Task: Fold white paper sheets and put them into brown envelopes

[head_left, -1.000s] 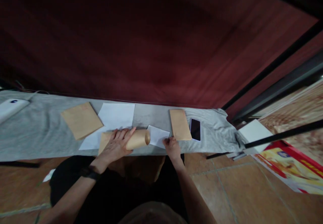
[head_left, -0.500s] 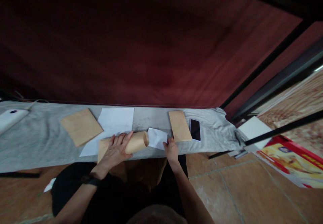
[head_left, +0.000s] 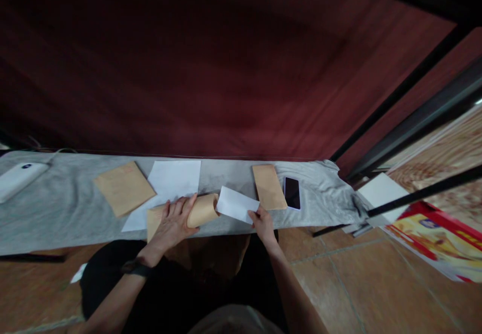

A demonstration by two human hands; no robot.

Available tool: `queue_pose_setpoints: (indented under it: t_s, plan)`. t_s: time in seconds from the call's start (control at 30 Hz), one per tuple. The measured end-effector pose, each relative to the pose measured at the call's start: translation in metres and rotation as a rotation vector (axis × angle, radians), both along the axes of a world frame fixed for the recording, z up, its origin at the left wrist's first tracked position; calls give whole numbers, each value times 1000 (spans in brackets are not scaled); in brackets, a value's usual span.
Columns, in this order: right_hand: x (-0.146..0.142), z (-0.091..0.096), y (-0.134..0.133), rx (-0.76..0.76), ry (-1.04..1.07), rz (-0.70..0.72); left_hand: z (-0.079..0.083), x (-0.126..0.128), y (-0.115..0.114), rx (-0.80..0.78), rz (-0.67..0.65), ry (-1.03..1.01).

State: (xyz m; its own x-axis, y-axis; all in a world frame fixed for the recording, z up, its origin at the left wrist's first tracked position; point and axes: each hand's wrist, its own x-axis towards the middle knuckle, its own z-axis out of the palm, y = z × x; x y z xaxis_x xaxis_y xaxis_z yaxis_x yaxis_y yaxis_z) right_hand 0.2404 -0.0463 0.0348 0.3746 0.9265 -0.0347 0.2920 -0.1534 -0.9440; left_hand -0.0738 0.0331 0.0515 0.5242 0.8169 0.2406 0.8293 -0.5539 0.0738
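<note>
A brown paper envelope (head_left: 203, 210) lies at the near edge of the cloth-covered table, its right end bulging into an opening. My left hand (head_left: 176, 219) is closed over its middle, fingers on top and thumb at the near side. A white slip of paper (head_left: 236, 205) is pinched at its near right corner by my right hand (head_left: 262, 224). The slip's left end is at the envelope's mouth; whether any of it is inside I cannot tell. A white sheet (head_left: 176, 178) lies partly beneath the envelope and my left hand.
A second brown envelope (head_left: 125, 188) lies to the left and a third brown envelope (head_left: 268, 187) to the right. Beside that is a phone (head_left: 292, 193). A white device (head_left: 22, 179) with a cable sits far left. Black frame bars (head_left: 417, 196) and a red-yellow box (head_left: 440, 238) stand right.
My right hand has moved a little to the right with the white slip, and more of the slip's length now shows. My left hand stays on the envelope.
</note>
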Motion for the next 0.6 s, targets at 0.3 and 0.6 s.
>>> queue_pose_setpoints:
  t_s: [0.3, 0.6]
  plan:
    - [16, 28, 8, -65, -374, 183, 4, 3, -2, 21, 6, 10]
    - [16, 48, 12, -58, -417, 244, 3, 10, 1, -28, 48, 6]
